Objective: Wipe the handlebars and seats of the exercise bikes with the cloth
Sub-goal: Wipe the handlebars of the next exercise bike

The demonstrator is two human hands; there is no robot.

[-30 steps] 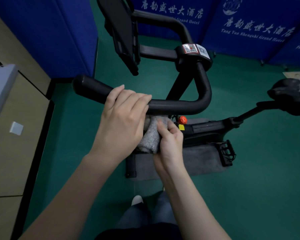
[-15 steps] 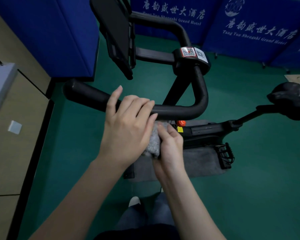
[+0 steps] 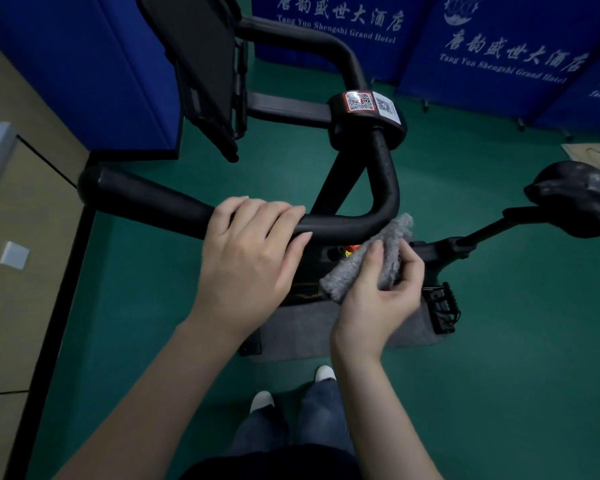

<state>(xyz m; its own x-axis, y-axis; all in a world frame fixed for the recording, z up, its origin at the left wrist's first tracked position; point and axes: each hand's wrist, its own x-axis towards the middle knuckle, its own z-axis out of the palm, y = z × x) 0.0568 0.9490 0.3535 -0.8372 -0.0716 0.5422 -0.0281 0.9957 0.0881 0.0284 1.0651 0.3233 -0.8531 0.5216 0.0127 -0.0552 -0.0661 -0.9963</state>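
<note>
The left hand (image 3: 246,258) curls its fingers over the smooth, round black handlebar (image 3: 146,199). The right hand (image 3: 378,299) holds a fuzzy grey cloth (image 3: 371,258) bunched between thumb and fingers, just under the bar's bend. The black seat (image 3: 575,199) sits off to the right. A grey mat (image 3: 302,330) lies under the bike. Blue screens (image 3: 499,39) behind read "Tang Yun Shengshi Grand Hotel".

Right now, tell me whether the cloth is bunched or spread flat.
Bunched: the grey cloth is crumpled in the right hand, not spread over the handlebar.
</note>
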